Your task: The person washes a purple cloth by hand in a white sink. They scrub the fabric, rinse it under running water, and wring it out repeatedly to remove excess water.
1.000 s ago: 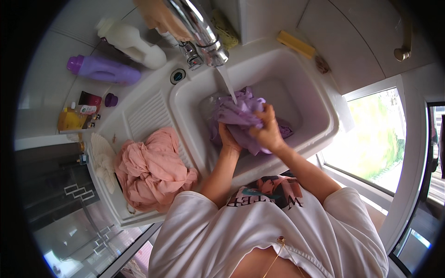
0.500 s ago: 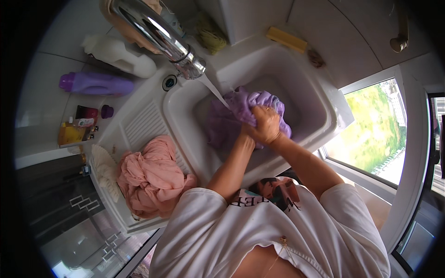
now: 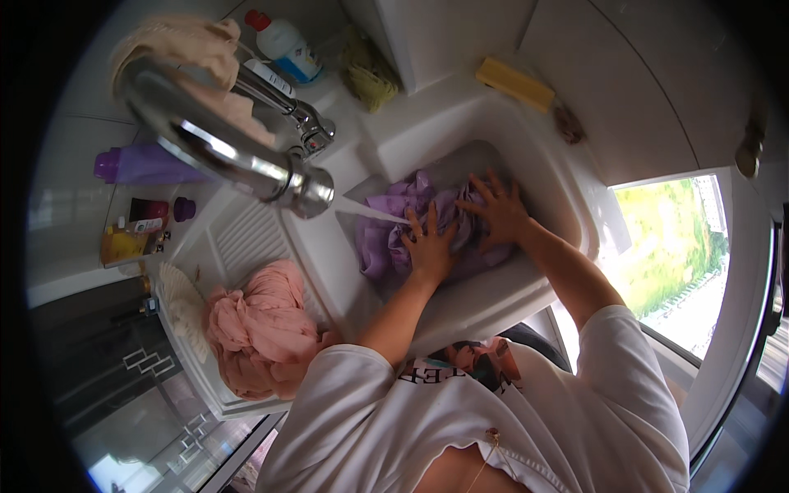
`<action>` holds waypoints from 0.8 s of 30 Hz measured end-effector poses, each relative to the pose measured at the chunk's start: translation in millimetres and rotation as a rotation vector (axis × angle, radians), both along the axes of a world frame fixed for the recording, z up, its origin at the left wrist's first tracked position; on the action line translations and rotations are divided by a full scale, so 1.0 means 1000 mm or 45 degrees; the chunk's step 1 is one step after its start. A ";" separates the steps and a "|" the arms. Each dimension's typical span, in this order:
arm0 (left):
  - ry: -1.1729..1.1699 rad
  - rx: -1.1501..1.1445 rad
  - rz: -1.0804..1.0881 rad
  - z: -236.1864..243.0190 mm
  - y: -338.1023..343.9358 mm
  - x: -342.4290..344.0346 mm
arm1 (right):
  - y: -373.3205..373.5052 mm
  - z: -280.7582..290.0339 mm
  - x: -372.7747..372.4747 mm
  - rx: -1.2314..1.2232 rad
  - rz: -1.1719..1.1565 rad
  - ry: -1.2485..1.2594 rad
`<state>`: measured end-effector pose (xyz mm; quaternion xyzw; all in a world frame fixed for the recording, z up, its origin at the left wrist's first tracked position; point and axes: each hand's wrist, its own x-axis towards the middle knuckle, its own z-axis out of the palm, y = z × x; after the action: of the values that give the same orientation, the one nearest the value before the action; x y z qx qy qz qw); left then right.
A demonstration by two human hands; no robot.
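A wet purple garment lies bunched in the water of the white sink basin. My left hand rests on it with the fingers spread. To its right, my right hand also has its fingers fanned out, over the far right part of the cloth. Water runs from the chrome faucet onto the garment just left of my left hand. Parts of the fabric are hidden under both palms.
A pink cloth heap sits on the ribbed drainboard at left. Along the back are a purple bottle, a white-and-blue bottle, a greenish cloth and a yellow bar. A window is at right.
My hands were together, gripping the bunched garment; now they are apart with fingers spread. The garment has been let go and lies lower and wider in the basin. The view has shifted.
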<state>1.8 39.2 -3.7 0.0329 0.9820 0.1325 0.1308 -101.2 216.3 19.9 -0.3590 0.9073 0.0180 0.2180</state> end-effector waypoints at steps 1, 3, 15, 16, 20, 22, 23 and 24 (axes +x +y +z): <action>-0.001 0.000 -0.007 -0.007 0.000 -0.001 | 0.000 -0.003 -0.001 0.011 0.007 -0.012; 0.005 -0.011 0.017 -0.020 0.002 -0.002 | 0.002 -0.023 -0.002 0.014 -0.009 -0.013; 0.160 -0.075 0.027 -0.079 0.002 -0.020 | -0.015 -0.057 -0.019 -0.075 -0.055 -0.024; 0.117 -0.102 -0.029 -0.078 0.001 -0.021 | -0.015 -0.054 -0.017 -0.081 -0.055 -0.029; 0.377 0.059 -0.024 -0.051 0.003 -0.031 | -0.008 -0.093 -0.024 -0.275 -0.182 0.126; -0.087 0.408 0.277 -0.032 0.004 -0.047 | -0.003 -0.130 -0.025 -0.338 -0.414 0.052; -0.318 0.569 0.477 -0.028 -0.006 -0.047 | -0.019 -0.104 -0.020 -0.288 -0.471 -0.013; -0.246 0.710 0.559 -0.030 -0.015 -0.044 | -0.034 -0.075 -0.013 -0.235 -0.528 -0.076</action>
<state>-42.6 24.3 -34.1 -0.1568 0.8749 0.4224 0.1776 -114.2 182.3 -55.3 -0.1837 0.9526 -0.1210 0.2100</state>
